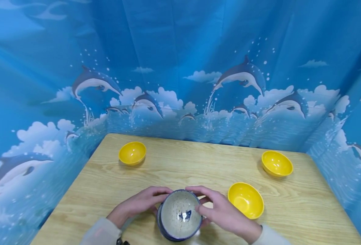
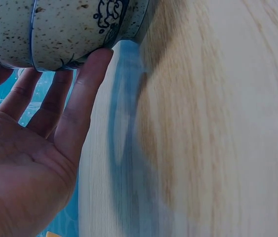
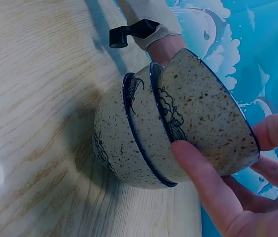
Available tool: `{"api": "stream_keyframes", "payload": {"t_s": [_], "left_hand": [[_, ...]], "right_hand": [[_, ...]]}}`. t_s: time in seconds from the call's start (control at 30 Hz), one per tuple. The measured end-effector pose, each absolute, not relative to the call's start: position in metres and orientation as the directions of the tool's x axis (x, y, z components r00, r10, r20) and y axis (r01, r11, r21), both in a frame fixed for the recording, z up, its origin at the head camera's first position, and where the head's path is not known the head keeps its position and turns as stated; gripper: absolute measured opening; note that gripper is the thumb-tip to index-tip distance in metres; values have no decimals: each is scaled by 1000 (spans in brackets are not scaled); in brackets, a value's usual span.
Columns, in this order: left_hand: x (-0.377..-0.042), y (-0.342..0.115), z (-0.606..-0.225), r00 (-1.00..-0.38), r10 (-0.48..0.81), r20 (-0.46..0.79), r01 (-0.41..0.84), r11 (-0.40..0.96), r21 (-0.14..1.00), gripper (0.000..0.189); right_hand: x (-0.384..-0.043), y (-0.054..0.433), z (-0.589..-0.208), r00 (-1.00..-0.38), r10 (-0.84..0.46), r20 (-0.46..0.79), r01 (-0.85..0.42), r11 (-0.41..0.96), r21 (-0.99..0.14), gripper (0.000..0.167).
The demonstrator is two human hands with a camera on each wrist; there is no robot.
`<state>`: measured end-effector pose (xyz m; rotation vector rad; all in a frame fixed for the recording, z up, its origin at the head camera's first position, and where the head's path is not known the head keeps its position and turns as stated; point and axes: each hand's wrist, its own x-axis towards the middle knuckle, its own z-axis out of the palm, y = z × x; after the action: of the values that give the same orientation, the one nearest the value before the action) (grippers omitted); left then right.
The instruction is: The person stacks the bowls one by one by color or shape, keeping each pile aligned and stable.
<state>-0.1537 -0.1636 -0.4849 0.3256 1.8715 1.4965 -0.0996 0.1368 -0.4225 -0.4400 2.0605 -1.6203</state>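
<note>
A stack of three speckled grey ceramic bowls with dark blue rims (image 3: 203,113) stands near the table's front edge, the top one tilted in the right wrist view. The top bowl's inside (image 1: 178,204) carries a blue fish-like mark. My right hand (image 1: 221,212) pinches that bowl at its right rim, thumb over the inner edge and fingers outside. On the opposite side, my left hand (image 1: 145,202) touches the stack. Its fairly straight, spread fingers (image 2: 75,113) rest against the speckled bowl walls (image 2: 65,34) in the left wrist view.
One yellow bowl (image 1: 246,200) sits just right of my right hand. Another yellow bowl (image 1: 277,164) stands at the back right, and a third yellow bowl (image 1: 132,153) at the back left. A blue dolphin curtain (image 1: 174,68) surrounds the wooden table (image 1: 192,160).
</note>
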Motion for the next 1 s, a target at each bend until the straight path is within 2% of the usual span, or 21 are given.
{"api": "stream_keyframes", "payload": {"t_s": [0.43, 1.0], "left_hand": [[-154, -165, -485, -711, 608, -354, -229, 275, 934, 41], [-154, -166, -492, -732, 590, -341, -246, 239, 939, 43]], "right_hand": [[-98, 127, -425, -868, -487, -98, -77, 327, -942, 51], [-96, 121, -435, -888, -456, -65, -121, 366, -923, 56]]}}
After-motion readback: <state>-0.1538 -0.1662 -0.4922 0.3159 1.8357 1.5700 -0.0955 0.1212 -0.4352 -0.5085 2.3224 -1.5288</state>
